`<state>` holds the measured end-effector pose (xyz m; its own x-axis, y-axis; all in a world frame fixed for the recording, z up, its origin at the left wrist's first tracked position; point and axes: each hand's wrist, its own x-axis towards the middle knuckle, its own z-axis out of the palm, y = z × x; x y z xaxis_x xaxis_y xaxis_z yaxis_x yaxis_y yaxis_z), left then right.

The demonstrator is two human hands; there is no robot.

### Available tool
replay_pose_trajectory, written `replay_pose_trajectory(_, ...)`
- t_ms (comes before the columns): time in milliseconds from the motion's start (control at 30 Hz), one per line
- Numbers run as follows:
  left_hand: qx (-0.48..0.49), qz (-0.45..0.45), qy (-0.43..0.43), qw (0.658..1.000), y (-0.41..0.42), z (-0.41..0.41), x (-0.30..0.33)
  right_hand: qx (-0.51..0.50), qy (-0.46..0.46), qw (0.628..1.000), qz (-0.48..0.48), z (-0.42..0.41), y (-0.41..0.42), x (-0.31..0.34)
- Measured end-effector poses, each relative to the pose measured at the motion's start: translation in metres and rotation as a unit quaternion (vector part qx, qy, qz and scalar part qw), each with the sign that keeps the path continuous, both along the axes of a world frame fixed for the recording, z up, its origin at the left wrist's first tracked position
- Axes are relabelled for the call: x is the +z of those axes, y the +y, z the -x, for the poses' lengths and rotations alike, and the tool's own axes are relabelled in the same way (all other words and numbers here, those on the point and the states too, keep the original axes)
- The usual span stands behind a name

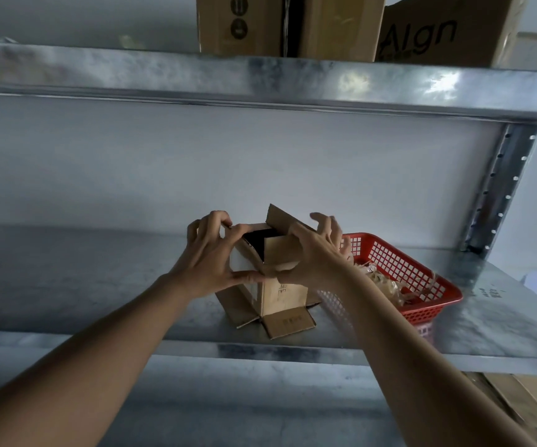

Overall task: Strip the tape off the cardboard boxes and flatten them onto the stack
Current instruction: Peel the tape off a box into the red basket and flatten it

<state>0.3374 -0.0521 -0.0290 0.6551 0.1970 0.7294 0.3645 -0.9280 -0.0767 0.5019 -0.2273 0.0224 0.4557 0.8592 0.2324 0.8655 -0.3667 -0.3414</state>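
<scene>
Two hands are gripping one small cardboard box (pixel 280 285) standing on the metal shelf (pixel 99 285). My left hand (pixel 210 253) is clamping its 9 o'clock side, fingers curled over the top edge. My right hand (pixel 312 250) is pinching the 3 o'clock flap. Bottom flaps are splaying outward. A red basket (pixel 422 285) is sitting at 3 o'clock, larger boxes (pixel 293 24) at 12.

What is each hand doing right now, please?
Left hand: grips the small cardboard box.
Right hand: grips the same box.
</scene>
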Motion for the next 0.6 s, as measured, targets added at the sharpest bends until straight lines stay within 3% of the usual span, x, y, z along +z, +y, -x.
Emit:
replay_pose_trajectory(267, 0.045, -0.094, -0.009, 0.995, 0.004, -0.016, 0.016, -0.082, 0.153, 0.972, -0.157, -0.009, -0.002, -0.014)
replay_pose_trajectory(400, 0.05, -0.095, 0.007, 0.994, 0.001, -0.025, 0.021, -0.085, 0.169, 0.956, -0.226, -0.008, 0.001, -0.025)
replay_pose_trajectory(500, 0.044, -0.06, 0.046, 0.996, 0.0, -0.026, 0.03, -0.086, 0.154, 0.952, -0.248, -0.01, 0.0, -0.033)
replay_pose_trajectory(600, 0.07, 0.046, 0.082, 0.993, 0.0, -0.025, 0.048, -0.071, 0.144, 0.953, -0.256, -0.011, 0.001, -0.032)
